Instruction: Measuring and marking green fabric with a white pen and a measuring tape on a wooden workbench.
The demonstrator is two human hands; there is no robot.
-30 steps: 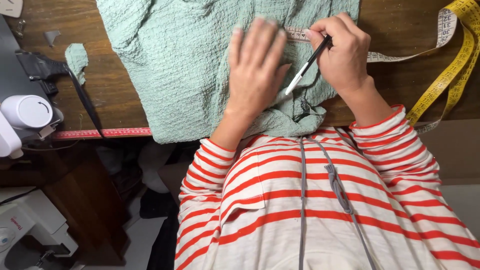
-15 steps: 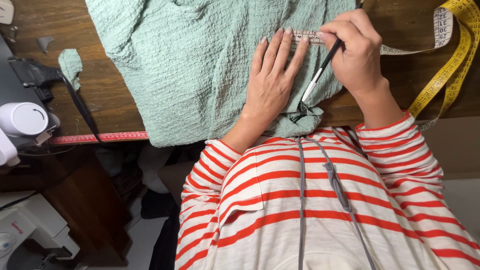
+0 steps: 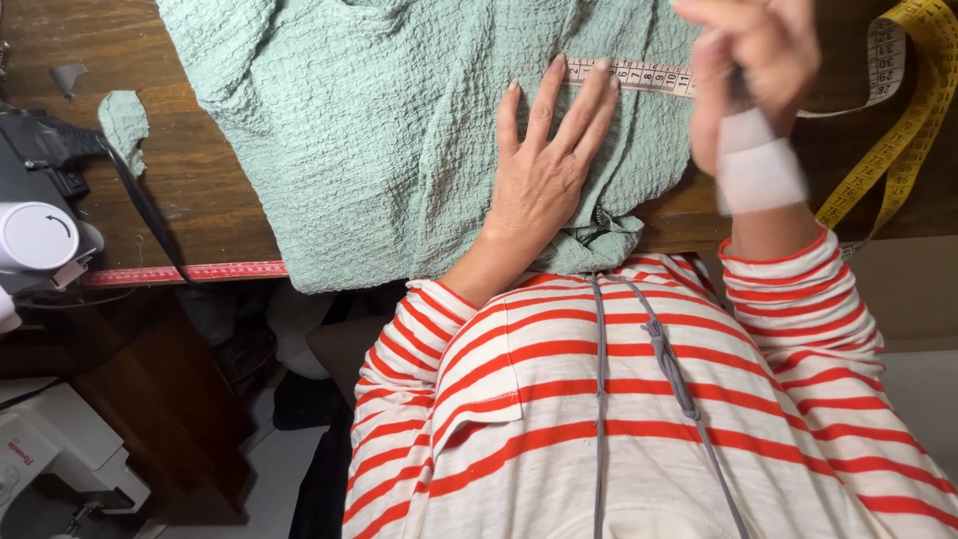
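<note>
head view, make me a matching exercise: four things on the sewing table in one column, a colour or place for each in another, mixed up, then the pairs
Things:
1. crinkled fabric
2. tape measure
3. left hand
4. fabric scrap

Colour or place:
A. lies alone on the bare wood, left of the big cloth
B. yellow, looped at the table's right end
C. pale green, spread across the wooden table
D. flat on the cloth, fingers spread, tips at a numbered strip

Pairs: 1-C, 2-B, 3-D, 4-A
</note>
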